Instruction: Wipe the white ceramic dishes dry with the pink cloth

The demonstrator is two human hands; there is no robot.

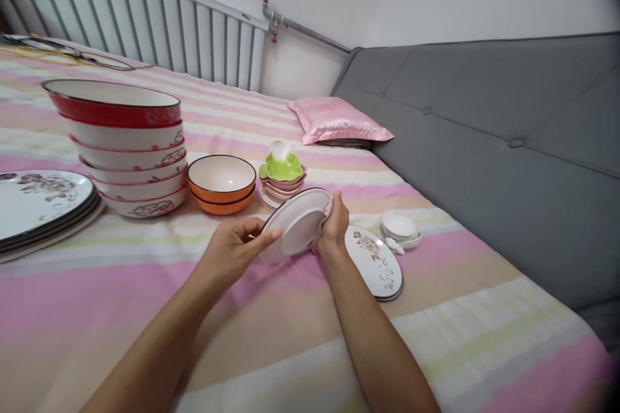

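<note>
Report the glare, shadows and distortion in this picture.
Head view: a highlight inside the upper orange bowl and sheen on the pink pillow; head view: soft shadow on the striped cloth below the left hand and the plate; head view: dark right-hand corners, with the red bowl looking stretched sideways.

2 hands (pixel 230 248) (pixel 335 222) | 1 held plate (pixel 296 229) | 2 orange bowls (pixel 221 196) | 1 pillow (pixel 339 119)

From here I see the striped bed (pixel 484 310) bearing a tall bowl stack (pixel 140 171), two stacked orange bowls (pixel 223 200), flowered plates (pixel 375 261) and small white dishes (pixel 400 226).
</note>
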